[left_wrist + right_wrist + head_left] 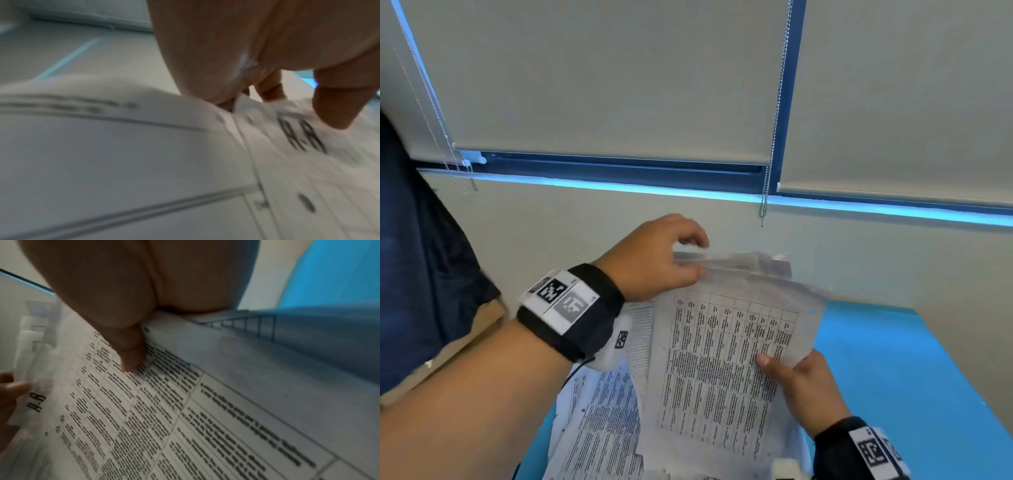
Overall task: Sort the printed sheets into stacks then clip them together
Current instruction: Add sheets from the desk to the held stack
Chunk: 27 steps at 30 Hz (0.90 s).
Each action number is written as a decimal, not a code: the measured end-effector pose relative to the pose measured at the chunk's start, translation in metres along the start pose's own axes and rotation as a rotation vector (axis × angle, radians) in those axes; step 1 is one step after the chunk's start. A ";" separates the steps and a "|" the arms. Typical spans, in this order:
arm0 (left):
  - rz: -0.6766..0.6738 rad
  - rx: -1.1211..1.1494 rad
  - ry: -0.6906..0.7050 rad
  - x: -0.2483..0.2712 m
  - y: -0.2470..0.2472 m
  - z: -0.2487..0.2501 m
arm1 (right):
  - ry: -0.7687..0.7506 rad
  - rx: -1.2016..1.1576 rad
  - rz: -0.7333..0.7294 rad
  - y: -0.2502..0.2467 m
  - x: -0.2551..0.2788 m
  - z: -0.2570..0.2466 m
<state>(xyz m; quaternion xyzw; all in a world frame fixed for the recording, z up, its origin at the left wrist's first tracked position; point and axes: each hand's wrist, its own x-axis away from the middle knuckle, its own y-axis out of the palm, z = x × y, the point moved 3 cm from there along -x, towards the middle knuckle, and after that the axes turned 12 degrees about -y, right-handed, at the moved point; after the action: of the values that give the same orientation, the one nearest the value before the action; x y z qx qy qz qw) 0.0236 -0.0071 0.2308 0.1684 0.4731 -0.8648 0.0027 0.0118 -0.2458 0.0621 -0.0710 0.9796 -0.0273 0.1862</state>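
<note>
A bundle of printed sheets (722, 370) is held up above the blue table (887, 370), its top page a table of small text. My left hand (681, 260) pinches the far top edge of the bundle, where several page edges fan out. My right hand (791, 373) grips the bundle's right edge, thumb on the printed face. The right wrist view shows that thumb (131, 356) pressed on the top sheet (185, 418), marked "A.8" near the left hand's fingers. In the left wrist view the left hand's fingers (339, 107) touch the blurred sheets (287, 154).
More printed sheets (602, 428) lie loose on the table under the held bundle. A pale wall and window blinds (619, 85) with bead chains rise close behind the table. A person in dark blue (421, 274) stands at the left. Bare blue tabletop stretches to the right.
</note>
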 end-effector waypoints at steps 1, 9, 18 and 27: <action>0.096 0.130 -0.039 0.006 -0.004 -0.014 | 0.010 -0.020 0.023 -0.002 0.001 0.003; 0.059 1.031 -0.540 0.074 0.082 -0.091 | 0.073 -0.212 0.142 0.002 -0.004 0.014; 0.278 0.996 -0.627 0.064 0.092 -0.091 | -0.103 0.079 0.042 0.023 -0.029 -0.010; 0.322 1.005 -0.588 0.069 0.098 -0.070 | -0.150 0.140 0.244 0.033 -0.033 -0.023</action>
<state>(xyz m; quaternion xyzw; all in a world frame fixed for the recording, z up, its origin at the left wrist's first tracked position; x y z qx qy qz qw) -0.0054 0.0066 0.0960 -0.0277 -0.0454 -0.9814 0.1846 0.0291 -0.2075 0.0927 0.0600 0.9600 -0.0673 0.2652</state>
